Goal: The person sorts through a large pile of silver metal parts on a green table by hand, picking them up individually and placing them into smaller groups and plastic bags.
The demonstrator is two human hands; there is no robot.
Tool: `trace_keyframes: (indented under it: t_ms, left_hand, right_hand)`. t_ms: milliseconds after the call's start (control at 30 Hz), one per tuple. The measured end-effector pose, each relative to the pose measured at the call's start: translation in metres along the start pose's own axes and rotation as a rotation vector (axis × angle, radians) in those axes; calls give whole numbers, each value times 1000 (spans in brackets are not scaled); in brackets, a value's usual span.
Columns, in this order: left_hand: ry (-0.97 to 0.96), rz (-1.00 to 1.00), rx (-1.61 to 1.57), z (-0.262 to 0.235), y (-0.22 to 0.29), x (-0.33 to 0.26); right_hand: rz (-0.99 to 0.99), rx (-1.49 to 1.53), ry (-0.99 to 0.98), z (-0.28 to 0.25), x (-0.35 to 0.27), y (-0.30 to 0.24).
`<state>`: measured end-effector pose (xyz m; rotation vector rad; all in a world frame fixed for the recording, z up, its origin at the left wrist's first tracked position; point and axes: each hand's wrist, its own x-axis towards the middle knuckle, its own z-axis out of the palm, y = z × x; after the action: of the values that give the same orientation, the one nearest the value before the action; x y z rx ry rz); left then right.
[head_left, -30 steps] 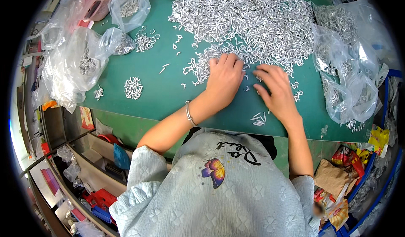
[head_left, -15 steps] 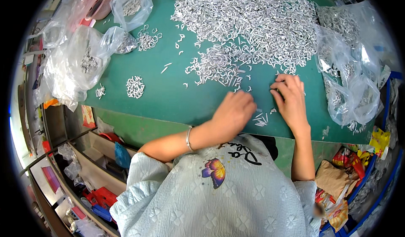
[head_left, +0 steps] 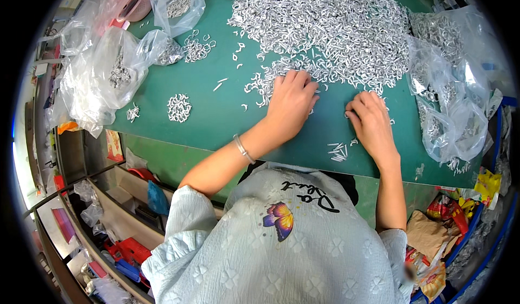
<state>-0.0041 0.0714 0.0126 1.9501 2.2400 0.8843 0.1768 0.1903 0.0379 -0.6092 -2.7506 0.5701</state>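
My left hand [head_left: 290, 102] lies palm down and spread on the green table [head_left: 216, 114], fingers flat on the near edge of the big heap of small silvery metal hooks [head_left: 330, 28]; it grips nothing, only presses and rakes at the loose pieces under the fingertips; a thin bracelet [head_left: 244, 148] sits on that wrist. My right hand [head_left: 371, 122] rests just beside it, fingers curled toward the thumb over a few stray hooks; whether it has one pinched I cannot tell. Just below my right hand lies a small aligned cluster of pieces [head_left: 338, 151]; well off to the left of my left hand sits a small round pile [head_left: 179, 107]; beyond that, clear plastic bags [head_left: 103, 79] with more hooks inside; to the right of my right hand, more crumpled bags [head_left: 452, 114]. I judge the hooks light, stiff and slippery, apt to tangle with one another; best taken singly between thumb and forefinger at the bend, or swept flat in small batches rather than grabbed by the fistful.
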Motion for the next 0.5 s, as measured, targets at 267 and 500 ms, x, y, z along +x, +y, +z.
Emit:
trace_keyframes:
  t_ms: [267,500]
  left_hand:
    - [-136,161,118,4,-12,20]
    - [-100,161,-150,0,26,-13]
  right_hand:
    - [-55,84,150,14,42,0]
    - [-116,111,105,18,59,0]
